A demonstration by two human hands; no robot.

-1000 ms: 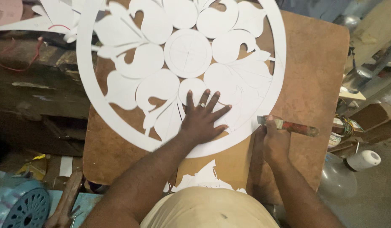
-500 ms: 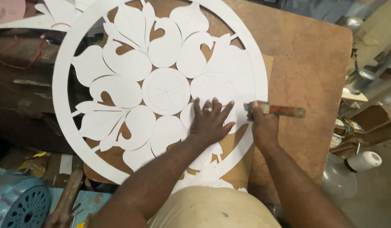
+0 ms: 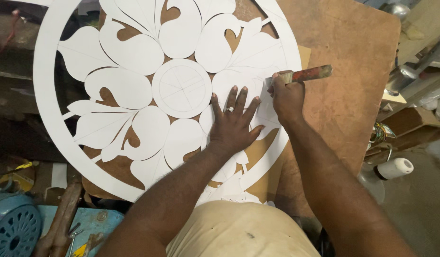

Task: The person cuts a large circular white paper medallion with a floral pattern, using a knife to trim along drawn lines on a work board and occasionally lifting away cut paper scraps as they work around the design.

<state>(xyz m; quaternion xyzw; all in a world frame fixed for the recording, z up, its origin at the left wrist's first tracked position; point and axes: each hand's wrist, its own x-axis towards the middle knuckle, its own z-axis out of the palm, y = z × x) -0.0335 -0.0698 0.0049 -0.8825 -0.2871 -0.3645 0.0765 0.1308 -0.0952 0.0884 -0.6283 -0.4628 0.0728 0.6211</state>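
Note:
A large round white cut-out panel (image 3: 134,66) with petal and leaf shapes lies on a brown board (image 3: 353,57). My left hand (image 3: 233,123) presses flat on the panel, fingers spread, just right of its central disc (image 3: 182,88); a ring is on one finger. My right hand (image 3: 286,97) grips a cutting tool with a worn red handle (image 3: 308,74), its tip down on a white petal near the panel's right rim. The blade itself is hidden by my fingers.
A white cylinder (image 3: 393,168) lies at the right beside coloured wire (image 3: 379,132). A blue perforated plastic object (image 3: 13,231) and a rusty tool (image 3: 63,221) sit at the lower left. Metal parts and cardboard crowd the upper right.
The panel has shifted left and down in view, bringing its centre disc beside my left hand. Both hands keep their hold, the right hand now further up along the panel's right rim.

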